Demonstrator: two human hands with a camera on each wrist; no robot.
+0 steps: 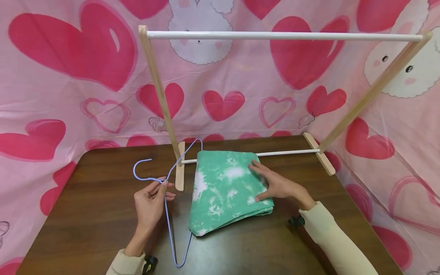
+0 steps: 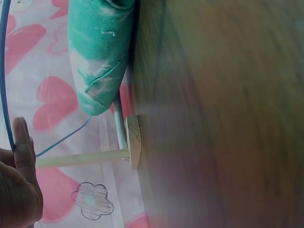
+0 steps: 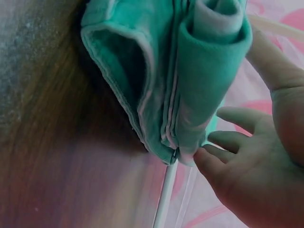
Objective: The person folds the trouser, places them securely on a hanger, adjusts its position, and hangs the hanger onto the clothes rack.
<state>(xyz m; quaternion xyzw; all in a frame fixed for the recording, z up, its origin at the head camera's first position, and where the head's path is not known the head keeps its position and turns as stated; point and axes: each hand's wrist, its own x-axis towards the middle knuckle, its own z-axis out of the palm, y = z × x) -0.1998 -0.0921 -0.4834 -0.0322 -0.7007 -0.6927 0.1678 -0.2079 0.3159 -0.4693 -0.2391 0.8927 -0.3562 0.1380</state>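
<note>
A folded green and white tie-dye cloth [image 1: 227, 191] lies over the long side of a thin blue hanger [image 1: 169, 217]. The hanger's hook and both its ends stick out to the left, and its covered part is hidden. My left hand [image 1: 151, 200] pinches the hanger just below the hook between thumb and fingers. With its fingers spread, my right hand [image 1: 280, 185] touches the right edge of the cloth. In the right wrist view, stacked layers and a rolled fold of the cloth [image 3: 204, 90] face me, beside the fingertips.
Behind the cloth stands a rack with wooden posts [image 1: 159, 91], a white top bar [image 1: 240, 36] and a low white bar [image 1: 288, 153]. All rest on a brown wooden table [image 1: 86, 214]. A pink heart-patterned curtain [image 1: 44, 99] hangs around the back and sides.
</note>
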